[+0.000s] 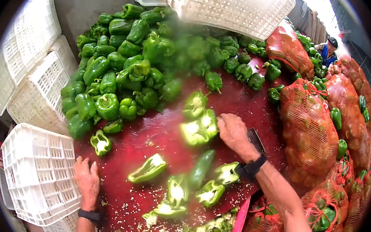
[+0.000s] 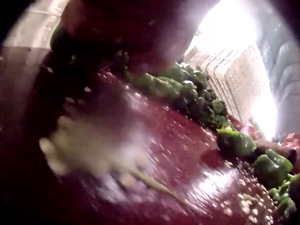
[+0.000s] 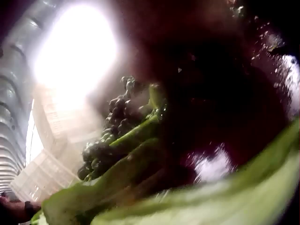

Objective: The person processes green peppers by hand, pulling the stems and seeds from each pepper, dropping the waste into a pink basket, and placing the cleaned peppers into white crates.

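My left hand (image 1: 86, 181) is at the left edge of the red table, beside a white crate, with its fingers loosely extended and nothing in them. My right hand (image 1: 236, 134) is right at the edge of a cut green bell pepper (image 1: 195, 133), its fingertips bent down and mostly hidden; I cannot tell whether they grip it. Another cut pepper (image 1: 195, 104) lies just beyond. Closer to me are several more cut bell peppers, among them a long half (image 1: 147, 168) and a piece (image 1: 210, 193) showing pale seeds. Both wrist views are dark and blurred around the hands.
A large heap of whole green bell peppers (image 1: 108, 106) covers the table's far side. White crates (image 1: 40, 176) stand at left, and another crate (image 1: 234, 6) tips over the heap. Full orange mesh sacks (image 1: 309, 134) crowd the right. Pepper scraps (image 1: 205, 229) fill a container at the near edge.
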Tool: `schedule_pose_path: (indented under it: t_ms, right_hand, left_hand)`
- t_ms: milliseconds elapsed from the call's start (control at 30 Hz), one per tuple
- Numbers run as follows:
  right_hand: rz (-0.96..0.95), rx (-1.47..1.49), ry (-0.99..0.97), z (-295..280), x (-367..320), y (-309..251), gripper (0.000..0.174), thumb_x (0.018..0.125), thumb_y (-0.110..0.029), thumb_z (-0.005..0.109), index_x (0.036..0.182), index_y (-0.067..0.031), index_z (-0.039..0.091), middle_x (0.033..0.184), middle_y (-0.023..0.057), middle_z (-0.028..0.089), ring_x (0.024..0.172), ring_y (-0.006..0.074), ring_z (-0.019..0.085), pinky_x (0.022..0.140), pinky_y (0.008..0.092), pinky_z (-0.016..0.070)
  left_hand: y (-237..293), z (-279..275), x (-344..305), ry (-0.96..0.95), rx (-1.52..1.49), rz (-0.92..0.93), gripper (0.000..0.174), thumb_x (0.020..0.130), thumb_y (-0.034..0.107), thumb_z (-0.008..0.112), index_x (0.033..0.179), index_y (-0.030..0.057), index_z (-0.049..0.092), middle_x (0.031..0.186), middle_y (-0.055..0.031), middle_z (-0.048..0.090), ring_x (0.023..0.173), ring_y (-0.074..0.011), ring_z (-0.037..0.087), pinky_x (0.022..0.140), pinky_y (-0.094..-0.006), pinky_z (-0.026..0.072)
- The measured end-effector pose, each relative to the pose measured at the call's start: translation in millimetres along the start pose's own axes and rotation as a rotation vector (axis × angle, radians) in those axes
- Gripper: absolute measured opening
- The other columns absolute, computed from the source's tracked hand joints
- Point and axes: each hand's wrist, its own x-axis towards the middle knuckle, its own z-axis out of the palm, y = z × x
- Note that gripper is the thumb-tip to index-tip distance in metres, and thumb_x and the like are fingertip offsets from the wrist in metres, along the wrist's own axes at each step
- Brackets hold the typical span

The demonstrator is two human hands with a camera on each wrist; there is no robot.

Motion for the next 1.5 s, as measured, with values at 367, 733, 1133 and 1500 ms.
schedule_pose_path:
  t_ms: [367, 733, 1133, 1500]
  right_hand:
    - [-0.305, 0.59, -0.346, -35.8, -40.0, -72.2, 0.018, 0.088, -0.009, 0.065, 0.104, -0.0019, 0.072, 0.102, 0.0162, 0.071, 0.093, 0.0288, 0.07, 0.085, 0.0373, 0.0574]
    - [0.015, 0.302, -0.354, -12.1, -12.2, -117.1, 0.038, 0.083, -0.027, 0.07, 0.107, 0.0028, 0.069, 0.095, 0.022, 0.071, 0.087, 0.0329, 0.07, 0.078, 0.0456, 0.0555]
    - [0.321, 0.705, -0.366, -44.2, -70.8, -145.6, 0.047, 0.075, -0.018, 0.073, 0.116, 0.0035, 0.07, 0.107, 0.0196, 0.071, 0.095, 0.0264, 0.07, 0.085, 0.0386, 0.0564]
    - [0.207, 1.454, -0.51, -176.1, -132.3, -197.9, 0.055, 0.093, -0.02, 0.073, 0.136, 0.0074, 0.053, 0.101, 0.0171, 0.073, 0.077, 0.0183, 0.071, 0.065, 0.0286, 0.0616]
  left_hand:
    - [111.5, -15.5, -40.2, -0.33, -0.933, 0.149, 0.037, 0.09, 0.01, 0.068, 0.124, -0.0016, 0.063, 0.128, -0.022, 0.064, 0.123, -0.0346, 0.06, 0.106, -0.0405, 0.0459]
    - [94.0, -50.3, -40.1, -0.535, -0.762, 0.238, 0.036, 0.083, 0.001, 0.071, 0.118, 0.0021, 0.065, 0.114, -0.0174, 0.068, 0.108, -0.0289, 0.067, 0.095, -0.0345, 0.0527]
    - [93.2, -157.5, -74.1, -0.692, -1.159, -0.295, 0.027, 0.094, 0.007, 0.065, 0.118, -0.0041, 0.063, 0.108, -0.0108, 0.069, 0.093, -0.0158, 0.068, 0.077, -0.0277, 0.0571]
    - [136.7, -231.2, -108.8, -0.54, -1.617, -0.596, 0.054, 0.103, 0.042, 0.054, 0.136, -0.0003, 0.046, 0.124, -0.0179, 0.054, 0.1, -0.0289, 0.063, 0.069, -0.0435, 0.0634]
